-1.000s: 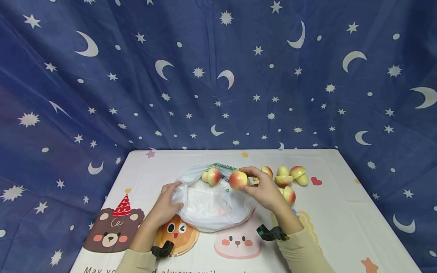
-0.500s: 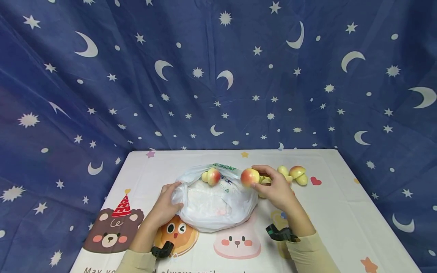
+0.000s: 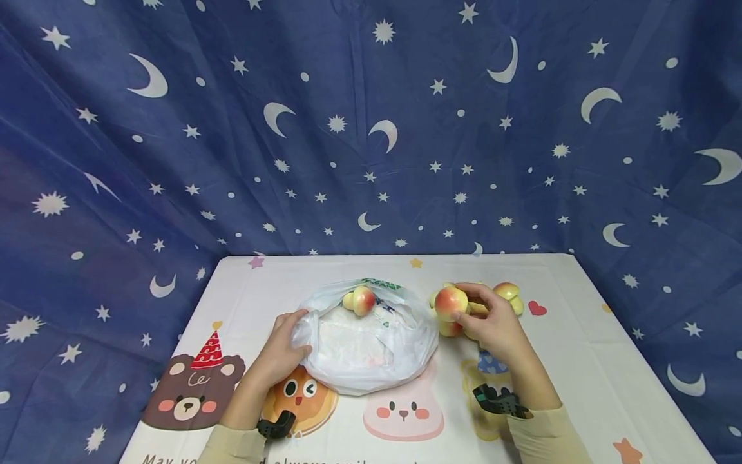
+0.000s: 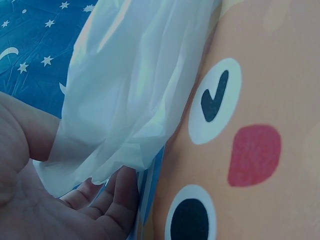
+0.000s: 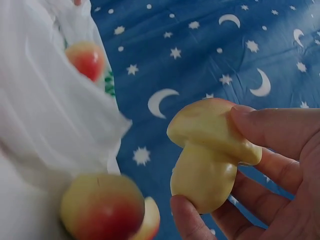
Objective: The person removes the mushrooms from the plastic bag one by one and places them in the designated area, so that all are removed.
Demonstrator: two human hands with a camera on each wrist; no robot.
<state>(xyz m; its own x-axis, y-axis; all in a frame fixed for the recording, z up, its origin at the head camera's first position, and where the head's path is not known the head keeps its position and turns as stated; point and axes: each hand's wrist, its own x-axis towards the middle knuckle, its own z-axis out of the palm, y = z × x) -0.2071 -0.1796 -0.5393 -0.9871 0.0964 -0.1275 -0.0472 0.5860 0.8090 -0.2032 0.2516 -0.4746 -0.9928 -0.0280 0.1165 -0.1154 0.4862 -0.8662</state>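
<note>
A white plastic bag [image 3: 348, 374] lies in the middle of the table, its mouth spread. My left hand [image 3: 284, 348] grips the bag's left edge; in the left wrist view the thin plastic [image 4: 120, 100] passes between thumb and fingers. One red-and-yellow toy mushroom [image 3: 363, 301] rests at the bag's mouth. To the right of the bag, my right hand [image 3: 493, 325] holds another toy mushroom [image 5: 205, 150] between thumb and fingertips, its pale stem and cap underside facing the wrist camera. Partly hidden behind that hand are more mushrooms, one of them [image 5: 102, 207] close against the bag.
At the right of the pile a further toy mushroom [image 3: 507, 293] lies on the printed white tablecloth [image 3: 608, 361]. A blue curtain [image 3: 371, 129] with moons and stars hangs behind the table and along its sides.
My right hand has moved right with its mushroom, from over the bag's right side to the loose mushrooms beside it. The left hand and the bag's left edge have stayed put.
</note>
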